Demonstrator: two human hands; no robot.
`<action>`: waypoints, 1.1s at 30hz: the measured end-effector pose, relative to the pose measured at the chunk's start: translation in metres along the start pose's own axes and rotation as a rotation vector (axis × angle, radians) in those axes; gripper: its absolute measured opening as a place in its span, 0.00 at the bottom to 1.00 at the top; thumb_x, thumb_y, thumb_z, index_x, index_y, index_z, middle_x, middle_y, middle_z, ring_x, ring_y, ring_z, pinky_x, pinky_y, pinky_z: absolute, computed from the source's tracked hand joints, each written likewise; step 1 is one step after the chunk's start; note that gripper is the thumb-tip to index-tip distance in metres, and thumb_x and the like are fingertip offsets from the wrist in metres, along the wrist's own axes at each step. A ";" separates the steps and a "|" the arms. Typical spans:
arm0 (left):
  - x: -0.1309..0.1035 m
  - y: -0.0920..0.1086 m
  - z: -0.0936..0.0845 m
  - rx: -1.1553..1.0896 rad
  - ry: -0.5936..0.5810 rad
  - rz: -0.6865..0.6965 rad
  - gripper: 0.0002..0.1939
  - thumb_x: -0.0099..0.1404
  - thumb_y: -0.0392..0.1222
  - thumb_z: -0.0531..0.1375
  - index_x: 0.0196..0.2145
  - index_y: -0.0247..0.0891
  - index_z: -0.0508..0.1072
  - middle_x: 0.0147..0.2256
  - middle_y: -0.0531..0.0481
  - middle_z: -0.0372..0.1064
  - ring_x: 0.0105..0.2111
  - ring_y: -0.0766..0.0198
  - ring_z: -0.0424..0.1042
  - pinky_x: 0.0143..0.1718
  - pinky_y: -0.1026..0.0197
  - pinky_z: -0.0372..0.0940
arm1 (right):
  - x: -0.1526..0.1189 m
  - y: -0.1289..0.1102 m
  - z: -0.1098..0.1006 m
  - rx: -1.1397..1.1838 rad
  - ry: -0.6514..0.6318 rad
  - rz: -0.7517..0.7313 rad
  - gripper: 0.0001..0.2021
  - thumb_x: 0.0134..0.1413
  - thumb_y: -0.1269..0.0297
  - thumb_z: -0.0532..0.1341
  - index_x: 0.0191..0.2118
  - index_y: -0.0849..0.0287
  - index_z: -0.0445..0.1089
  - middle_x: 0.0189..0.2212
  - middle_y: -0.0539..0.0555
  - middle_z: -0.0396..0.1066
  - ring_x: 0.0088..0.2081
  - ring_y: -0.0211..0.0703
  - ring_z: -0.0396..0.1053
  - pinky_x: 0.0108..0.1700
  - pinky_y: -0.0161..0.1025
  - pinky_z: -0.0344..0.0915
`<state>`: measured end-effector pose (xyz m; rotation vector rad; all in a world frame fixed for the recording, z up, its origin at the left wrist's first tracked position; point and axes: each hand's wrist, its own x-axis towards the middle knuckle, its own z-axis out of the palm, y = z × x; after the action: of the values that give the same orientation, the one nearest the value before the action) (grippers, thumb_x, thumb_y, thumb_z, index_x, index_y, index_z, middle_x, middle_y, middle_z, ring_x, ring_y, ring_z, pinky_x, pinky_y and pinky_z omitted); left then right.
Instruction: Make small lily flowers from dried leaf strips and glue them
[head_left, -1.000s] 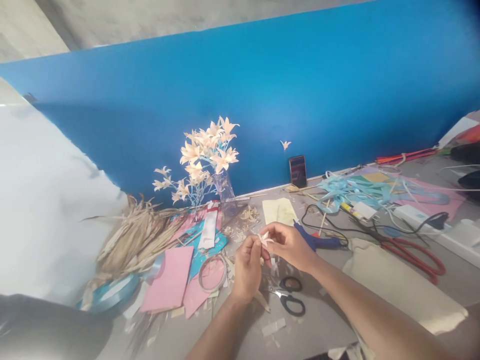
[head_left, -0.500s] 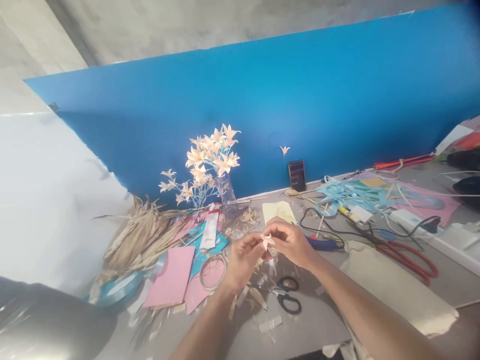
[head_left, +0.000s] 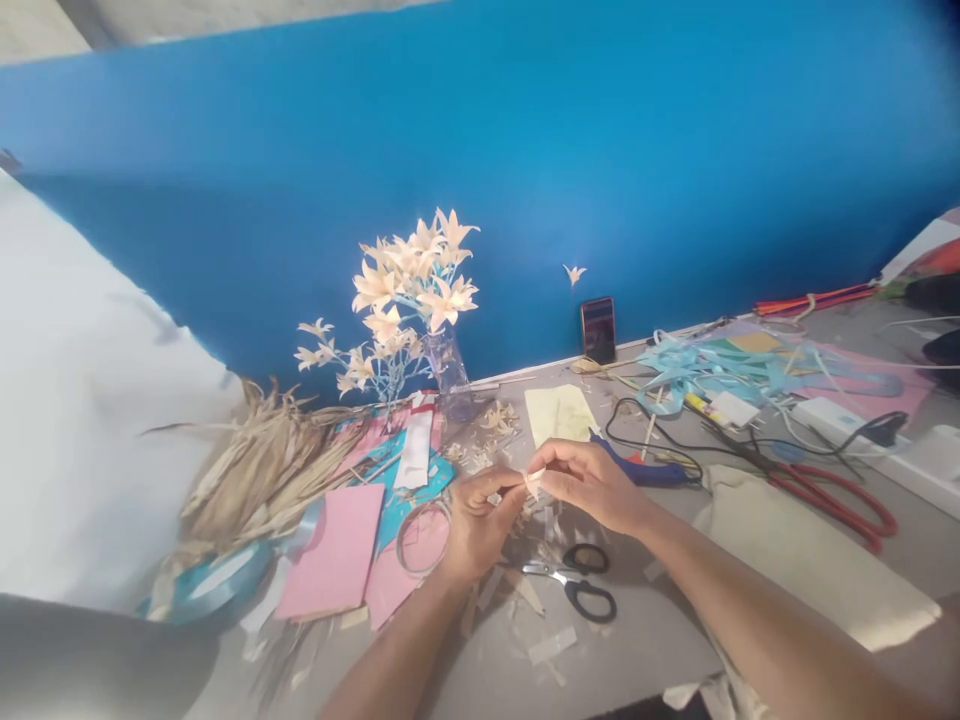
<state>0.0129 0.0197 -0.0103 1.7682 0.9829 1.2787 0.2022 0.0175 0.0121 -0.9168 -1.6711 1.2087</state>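
Near the middle of the table, my left hand (head_left: 486, 515) and my right hand (head_left: 592, 482) meet at the fingertips. Both pinch a small cream flower (head_left: 534, 484) between them. Black-handled scissors (head_left: 574, 580) lie just below my hands, beside pale scraps. Behind my hands is a yellow paper piece (head_left: 559, 413). To the left stands a clear vase (head_left: 448, 370) with cream flowers (head_left: 416, 270) above it, next to a smaller bunch of flowers (head_left: 358, 368).
Dried husks (head_left: 262, 470), pink sheets (head_left: 334, 550) and a tape roll (head_left: 424, 540) lie left. A blue glue gun (head_left: 652, 470), red-handled scissors (head_left: 840, 500), cables and blue ribbon (head_left: 697, 370) are at right. A phone (head_left: 598, 330) leans on the blue wall.
The view has shifted a little downward and closer. The small flower has turned between my fingertips, and its petals show less openly. Both hands still pinch it.
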 end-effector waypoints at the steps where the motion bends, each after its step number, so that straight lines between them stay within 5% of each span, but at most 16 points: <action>1: 0.000 -0.001 0.000 0.003 -0.004 0.004 0.06 0.62 0.41 0.64 0.29 0.39 0.81 0.24 0.49 0.72 0.25 0.65 0.68 0.29 0.64 0.62 | 0.000 0.000 0.000 -0.038 0.007 0.008 0.11 0.58 0.56 0.62 0.36 0.59 0.73 0.27 0.50 0.67 0.27 0.37 0.60 0.29 0.34 0.57; 11: -0.001 -0.012 0.000 -0.140 0.025 -0.210 0.09 0.58 0.41 0.67 0.38 0.38 0.78 0.30 0.50 0.74 0.24 0.67 0.68 0.26 0.66 0.65 | 0.002 -0.002 0.010 -0.334 0.108 0.044 0.08 0.56 0.64 0.59 0.27 0.58 0.71 0.24 0.49 0.70 0.26 0.37 0.62 0.28 0.34 0.56; 16: -0.001 -0.015 0.001 -0.231 0.027 -0.214 0.05 0.58 0.41 0.68 0.28 0.37 0.78 0.28 0.50 0.72 0.22 0.68 0.67 0.24 0.66 0.65 | 0.003 -0.002 0.010 -0.268 0.070 0.128 0.09 0.56 0.61 0.60 0.29 0.59 0.72 0.22 0.48 0.68 0.23 0.35 0.59 0.25 0.33 0.53; 25: -0.003 -0.017 0.001 -0.383 -0.016 -0.388 0.06 0.52 0.40 0.71 0.25 0.36 0.79 0.22 0.51 0.73 0.18 0.69 0.67 0.22 0.66 0.63 | 0.003 0.006 0.007 -0.060 -0.043 0.250 0.10 0.58 0.60 0.58 0.29 0.60 0.69 0.19 0.46 0.62 0.22 0.34 0.57 0.24 0.32 0.52; 33: -0.003 -0.017 -0.002 -0.522 -0.120 -0.469 0.13 0.50 0.43 0.73 0.32 0.35 0.78 0.25 0.50 0.75 0.21 0.67 0.70 0.25 0.64 0.64 | 0.002 0.000 0.005 -0.271 0.035 0.073 0.08 0.56 0.63 0.59 0.28 0.58 0.69 0.23 0.48 0.67 0.23 0.35 0.59 0.25 0.32 0.54</action>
<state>0.0073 0.0244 -0.0261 1.1172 0.8336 0.9968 0.1970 0.0175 0.0118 -1.1656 -1.8153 1.0217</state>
